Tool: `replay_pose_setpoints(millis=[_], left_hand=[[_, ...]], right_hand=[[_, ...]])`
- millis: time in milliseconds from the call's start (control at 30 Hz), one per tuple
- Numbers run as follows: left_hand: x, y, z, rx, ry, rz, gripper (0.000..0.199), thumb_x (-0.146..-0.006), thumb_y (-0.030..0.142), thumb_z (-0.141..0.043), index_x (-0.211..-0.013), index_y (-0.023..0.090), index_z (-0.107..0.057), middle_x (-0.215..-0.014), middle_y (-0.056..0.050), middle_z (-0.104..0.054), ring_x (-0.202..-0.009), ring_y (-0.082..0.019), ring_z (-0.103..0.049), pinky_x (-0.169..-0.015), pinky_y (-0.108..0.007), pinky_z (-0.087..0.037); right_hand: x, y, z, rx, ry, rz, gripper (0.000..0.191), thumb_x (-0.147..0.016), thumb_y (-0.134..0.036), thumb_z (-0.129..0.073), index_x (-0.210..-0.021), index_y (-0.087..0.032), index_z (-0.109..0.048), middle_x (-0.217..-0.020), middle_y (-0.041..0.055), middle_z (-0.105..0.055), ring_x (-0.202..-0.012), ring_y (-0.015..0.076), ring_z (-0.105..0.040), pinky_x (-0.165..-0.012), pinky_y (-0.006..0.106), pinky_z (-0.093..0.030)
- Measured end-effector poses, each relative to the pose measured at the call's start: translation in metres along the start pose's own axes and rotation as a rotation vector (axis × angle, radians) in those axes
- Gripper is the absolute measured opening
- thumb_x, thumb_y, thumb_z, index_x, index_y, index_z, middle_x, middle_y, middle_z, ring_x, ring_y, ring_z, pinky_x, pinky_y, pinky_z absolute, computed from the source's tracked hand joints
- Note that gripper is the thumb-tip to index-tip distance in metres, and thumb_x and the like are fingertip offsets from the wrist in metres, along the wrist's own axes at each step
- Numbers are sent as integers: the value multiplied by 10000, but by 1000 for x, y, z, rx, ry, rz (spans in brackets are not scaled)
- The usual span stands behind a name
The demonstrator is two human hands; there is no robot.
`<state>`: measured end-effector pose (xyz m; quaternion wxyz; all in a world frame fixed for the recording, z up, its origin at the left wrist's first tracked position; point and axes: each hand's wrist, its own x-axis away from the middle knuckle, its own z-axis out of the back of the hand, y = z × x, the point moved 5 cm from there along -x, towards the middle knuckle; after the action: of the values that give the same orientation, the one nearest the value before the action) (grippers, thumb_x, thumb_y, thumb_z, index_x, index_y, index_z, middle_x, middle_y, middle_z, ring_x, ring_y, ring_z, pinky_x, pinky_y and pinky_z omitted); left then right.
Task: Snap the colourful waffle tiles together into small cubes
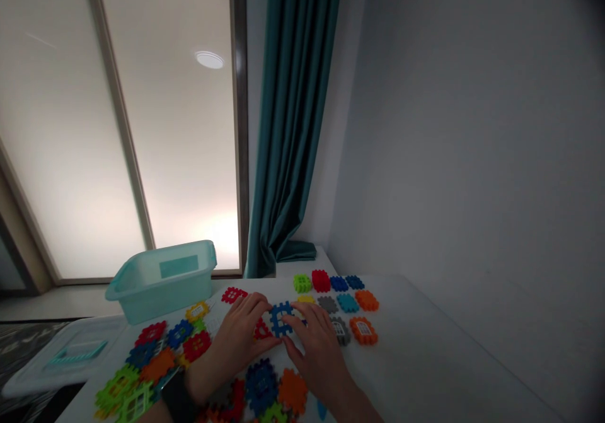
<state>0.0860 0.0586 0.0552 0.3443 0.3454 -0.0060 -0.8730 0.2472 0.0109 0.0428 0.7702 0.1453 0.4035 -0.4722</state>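
Between both hands is a blue square window-frame building piece [282, 319] with notched edges and a cross in its middle. My left hand [243, 330] grips its left side with fingers and thumb. My right hand [314, 338] has its fingers on the right side, thumb near the lower edge. A red piece with a triangular opening [262, 330] lies just behind the left fingers. Right of my right hand sit a grey window piece [340, 331] and an orange window piece [363, 331]. Parts of nearby pieces are hidden by the hands.
Several notched pieces stand in rows at the back right, among them a red one [321, 281] and a teal one [348, 302]. A mixed pile [158, 366] covers the left front. A teal bin [165, 297] and a clear lid [70, 353] stand at the left.
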Motion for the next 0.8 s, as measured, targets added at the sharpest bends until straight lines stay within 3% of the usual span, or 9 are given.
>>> replay_pose_setpoints(millis=[300,467,700,800], left_hand=[[-32,10,-21,-40,-161,2,417,-793,326,-796,-1144,241,-587,-1153,-53,-638,-1013,-284,-619,-892,-412,-481],[-44,-3,-32,-79,-266,34,219,-913,283,-589,-1127,238,-600,-1154,-56,-640,-1065,-272,-610,-929,-410,-451],[-48,-28,-68,-132,-467,100,267,-912,303,-539,-1148,239,-645,-1214,-77,-633,-1132,-292,-599,-984,-460,-433],[-52,-36,-82,-127,-530,116,307,-905,317,-547,-1187,243,-642,-1256,-87,-624,-1178,-296,-584,-1007,-457,-434]], right_hand=[[7,37,12,62,40,-103,316,-843,-126,-551,-1128,-257,-593,-1226,76,-645,-1155,281,-580,-1007,479,-461],[12,69,22,62,44,-171,305,-845,-145,-533,-1128,-246,-587,-1224,80,-650,-1164,276,-584,-1003,458,-463],[25,141,31,55,68,-292,268,-827,-197,-543,-1086,-233,-603,-1216,95,-653,-1168,284,-593,-1034,470,-440],[31,181,32,25,43,-413,273,-809,-203,-539,-1074,-222,-606,-1219,97,-653,-1165,286,-584,-1018,467,-447]])
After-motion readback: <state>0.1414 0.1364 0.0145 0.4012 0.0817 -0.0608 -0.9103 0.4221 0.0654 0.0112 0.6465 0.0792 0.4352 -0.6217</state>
